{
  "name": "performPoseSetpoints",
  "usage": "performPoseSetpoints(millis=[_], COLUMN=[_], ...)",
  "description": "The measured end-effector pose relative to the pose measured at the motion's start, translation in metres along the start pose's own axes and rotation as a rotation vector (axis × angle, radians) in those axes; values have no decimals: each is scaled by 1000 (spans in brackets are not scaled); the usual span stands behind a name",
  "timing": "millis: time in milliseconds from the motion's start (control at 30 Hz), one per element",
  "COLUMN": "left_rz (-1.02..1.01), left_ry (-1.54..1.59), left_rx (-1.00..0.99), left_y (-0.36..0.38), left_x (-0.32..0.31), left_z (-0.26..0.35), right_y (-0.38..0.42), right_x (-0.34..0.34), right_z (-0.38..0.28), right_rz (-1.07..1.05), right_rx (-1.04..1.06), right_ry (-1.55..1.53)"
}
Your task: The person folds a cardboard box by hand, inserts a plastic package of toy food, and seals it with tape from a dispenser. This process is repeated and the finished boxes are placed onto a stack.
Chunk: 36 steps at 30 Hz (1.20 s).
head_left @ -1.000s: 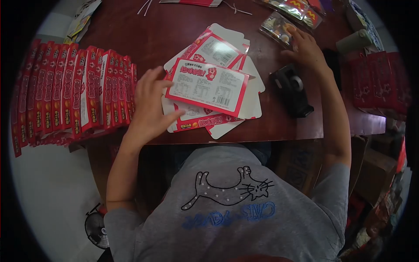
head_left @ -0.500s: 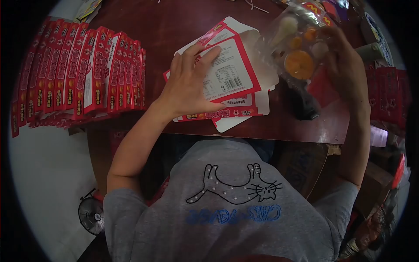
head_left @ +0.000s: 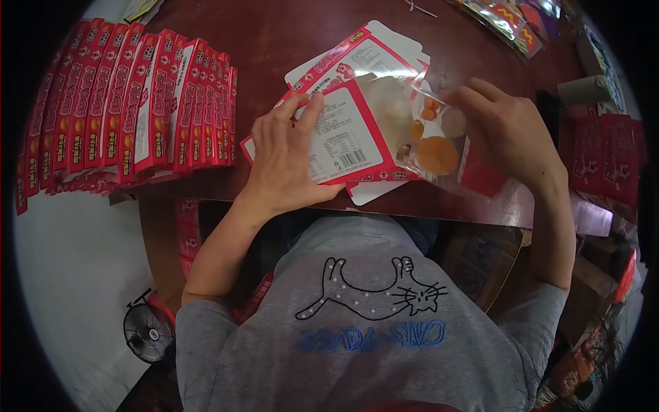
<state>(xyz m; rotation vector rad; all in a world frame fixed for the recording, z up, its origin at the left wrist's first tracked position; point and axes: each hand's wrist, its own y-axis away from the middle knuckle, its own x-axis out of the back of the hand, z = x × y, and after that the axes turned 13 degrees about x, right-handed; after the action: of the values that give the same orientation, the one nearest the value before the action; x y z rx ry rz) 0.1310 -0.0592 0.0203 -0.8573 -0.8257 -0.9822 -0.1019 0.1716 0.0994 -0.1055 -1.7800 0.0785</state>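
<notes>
My left hand (head_left: pixel 278 161) grips a red and white printed carton (head_left: pixel 347 120), fingers bent over its far side and thumb along the near edge. The carton's right end is open, facing my right hand (head_left: pixel 504 127). Pinched in that hand is a clear plastic tray pack (head_left: pixel 437 156) with round orange pieces and pale ones. The pack's left part overlaps the open end of the carton. Beneath the held carton lie more flat red and white cartons (head_left: pixel 371 51), fanned out on the dark red table.
A long row of red cartons (head_left: pixel 130 103) stands on edge at the left. Shiny packets (head_left: pixel 504 24) lie at the far right, with a grey-green cylinder (head_left: pixel 583 89) and red packs (head_left: pixel 607 154) below them. A black fan (head_left: pixel 147 333) is on the floor at lower left.
My right hand has brought the plastic pack left and nearer, up to the carton's open end. My left hand and the carton have shifted slightly left and toward me.
</notes>
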Motion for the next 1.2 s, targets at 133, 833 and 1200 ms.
performPoseSetpoints(millis=[133,833,1200], left_rz=[-73,105,-326], left_ry=[19,679,1315], left_rx=[-43,262,368], left_y=[-1,-10,-3], left_x=[-7,-19,-27], left_z=[11,46,19], right_y=[-18,4,34], right_x=[-1,-83,-98], right_z=[-17,-65,-56], right_rz=[-200,987,508], right_rx=[23,-355,-424], right_ry=[79,-1052,-1308])
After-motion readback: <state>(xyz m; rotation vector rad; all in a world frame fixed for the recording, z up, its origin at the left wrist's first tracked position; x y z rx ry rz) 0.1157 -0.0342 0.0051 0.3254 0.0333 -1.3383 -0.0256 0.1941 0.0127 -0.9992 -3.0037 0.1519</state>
